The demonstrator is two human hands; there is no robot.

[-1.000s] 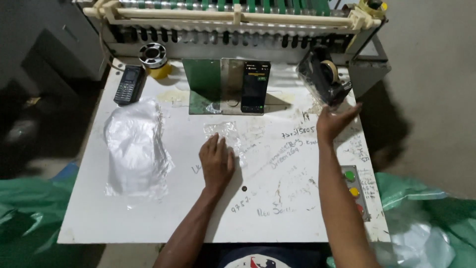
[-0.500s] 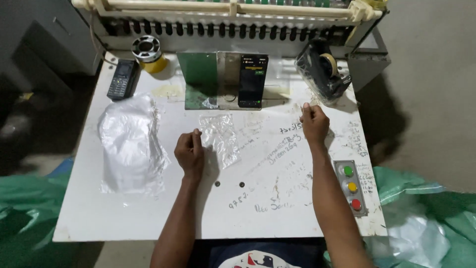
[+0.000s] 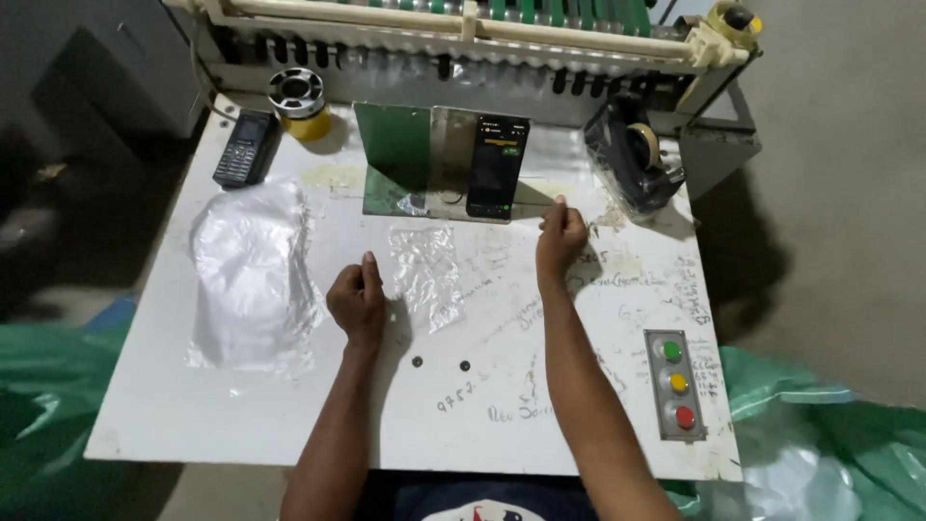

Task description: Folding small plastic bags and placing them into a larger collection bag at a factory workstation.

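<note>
We see a small clear plastic bag (image 3: 427,275) lying flat on the white counter (image 3: 579,405), its long axis running from the far edge toward us, tilted a little to the right at the near end. It sits between the two hands. Our left hand (image 3: 358,301) rests on the counter just beside the bag's left edge, fingers curled into a loose fist; we cannot tell whether it pinches the film. Our right hand (image 3: 560,234) lies further back and to the right, apart from the bag, fingers drawn together with one fingertip raised.

To the left a stack of clear plastic bags (image 3: 253,275) lies on the counter, long axis also front to back. At the back stand a green upright plate (image 3: 394,147) and a dark smartphone (image 3: 496,167) leaning upright with a lit screen. A black keypad phone (image 3: 245,148) lies at the far left beside a yellow tape roll (image 3: 301,104). A black tape dispenser (image 3: 637,159) holds a roll at the far right. A grey button panel (image 3: 678,384) carries green, yellow and red round buttons in a row.
</note>
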